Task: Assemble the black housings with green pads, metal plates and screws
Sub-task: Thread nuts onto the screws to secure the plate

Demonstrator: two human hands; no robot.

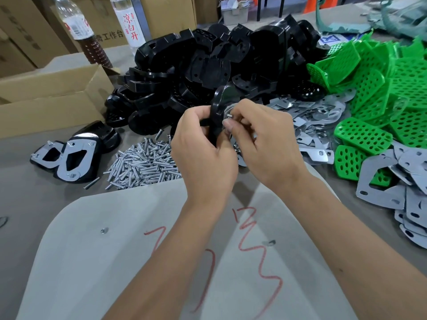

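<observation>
Above the middle of the grey counter [27,204], the left hand [203,155] grips a glossy black plastic housing [219,112] held on edge, its fingers curled round the lower rim and the thumb on the near side. A thin silvery metal plate [228,110] lies against the housing's right face. The right hand [261,137] pinches a small steel screw [229,115] between thumb and forefinger, the screw's tip at the plate; the other fingers of that hand are curled in behind it.

Behind the hands, a large heap of loose black housings [208,65] covers the back of the counter. To the right of it lies a heap of bright green perforated plastic pads [379,88], and in front of those and along the right edge spread flat grey metal plates [323,114] with cut-out centres, some overlapping the green pads. Just left of the hands is a pile of short silvery screws [143,162], with one stray screw [91,183] apart at its left.

Further left, three assembled black housings with metal plates screwed on [69,155] lie together, touching each other. Beyond them stands an open brown cardboard box [53,100]. At the back left, two clear plastic bottles [78,26] stand side by side before stacked cartons. In the foreground a pale sheet [92,262] with red scribbled marks lies under the forearms.
</observation>
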